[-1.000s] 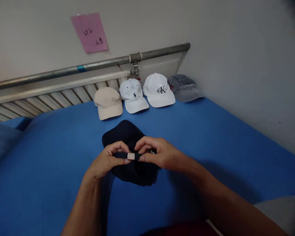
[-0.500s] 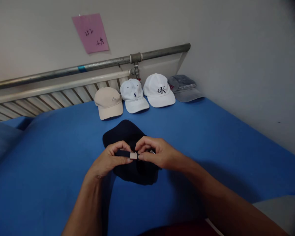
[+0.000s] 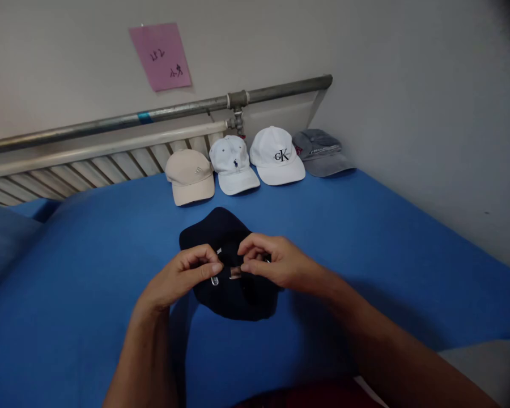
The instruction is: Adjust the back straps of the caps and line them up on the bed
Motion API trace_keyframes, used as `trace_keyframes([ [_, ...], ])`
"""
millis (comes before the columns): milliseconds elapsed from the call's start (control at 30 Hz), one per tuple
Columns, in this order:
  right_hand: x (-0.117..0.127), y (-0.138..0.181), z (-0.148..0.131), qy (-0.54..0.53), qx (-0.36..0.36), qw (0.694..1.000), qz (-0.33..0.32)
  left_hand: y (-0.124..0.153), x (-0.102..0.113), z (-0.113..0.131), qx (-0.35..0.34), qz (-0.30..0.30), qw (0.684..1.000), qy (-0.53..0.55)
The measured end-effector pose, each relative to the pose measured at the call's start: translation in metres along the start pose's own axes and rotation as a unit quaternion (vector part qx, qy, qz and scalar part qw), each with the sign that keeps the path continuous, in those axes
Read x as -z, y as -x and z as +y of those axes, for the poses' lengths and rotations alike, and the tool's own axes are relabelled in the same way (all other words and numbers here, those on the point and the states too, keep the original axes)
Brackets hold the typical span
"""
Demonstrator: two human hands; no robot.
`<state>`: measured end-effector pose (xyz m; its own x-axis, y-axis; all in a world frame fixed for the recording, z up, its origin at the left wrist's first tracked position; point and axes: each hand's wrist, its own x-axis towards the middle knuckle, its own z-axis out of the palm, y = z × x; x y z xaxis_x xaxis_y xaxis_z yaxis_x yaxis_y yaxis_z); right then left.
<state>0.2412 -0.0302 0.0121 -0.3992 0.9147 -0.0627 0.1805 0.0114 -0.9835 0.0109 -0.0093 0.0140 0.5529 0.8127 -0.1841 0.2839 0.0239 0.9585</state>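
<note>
A dark cap (image 3: 238, 303) lies on the blue sheet in front of me, its brim pointing away and to the left. Its back strap stretches between my hands, with a shiny metal buckle (image 3: 235, 273) near the middle. Thumb and fingers of my left hand (image 3: 191, 271) pinch the strap just left of the buckle; a small metal ring-like piece (image 3: 215, 280) shows below the thumb. From the right, my right hand (image 3: 272, 259) pinches the strap close beside the buckle. Its curled fingers hide part of the strap.
Behind the dark cap stand a beige cap (image 3: 191, 175), two white caps (image 3: 236, 170) and a grey cap (image 3: 325, 153) in a row on the blue sheet (image 3: 89, 272). A radiator (image 3: 110, 164) and a metal pipe (image 3: 182, 109) run along the wall, below a pink note (image 3: 161, 56).
My left hand has shifted its grip along the strap, and its thumb now lies closer to the buckle. The small metal piece has come into view. The right hand stays nearly in place.
</note>
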Motion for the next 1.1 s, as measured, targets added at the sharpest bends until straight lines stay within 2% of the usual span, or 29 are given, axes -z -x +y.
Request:
trace_keyframes([
  [233,-0.001,-0.001,-0.003,0.096,-0.027,0.989,-0.105,-0.001,-0.007,0.004,-0.006,-0.011,1.0,0.005],
  [367,-0.003,-0.001,-0.003,0.04,-0.061,0.985,-0.155,-0.002,-0.011,0.004,-0.01,-0.027,0.999,0.021],
  [533,-0.006,-0.003,0.002,0.008,-0.07,0.989,-0.133,0.001,-0.009,0.005,0.0,-0.051,0.999,-0.007],
  [667,-0.006,-0.005,0.003,0.013,-0.058,0.99,-0.125,0.003,-0.008,0.008,0.002,-0.037,0.999,-0.037],
  [833,-0.007,-0.006,0.002,-0.01,-0.061,0.993,-0.105,0.007,-0.002,0.01,0.017,-0.036,0.999,0.03],
  [967,-0.008,-0.004,0.004,-0.007,-0.019,0.995,-0.097,0.008,0.003,0.006,0.058,-0.054,0.996,0.038],
  [1100,-0.009,-0.003,0.003,0.048,0.042,0.992,-0.107,0.005,0.003,0.005,0.043,-0.075,0.996,0.014],
])
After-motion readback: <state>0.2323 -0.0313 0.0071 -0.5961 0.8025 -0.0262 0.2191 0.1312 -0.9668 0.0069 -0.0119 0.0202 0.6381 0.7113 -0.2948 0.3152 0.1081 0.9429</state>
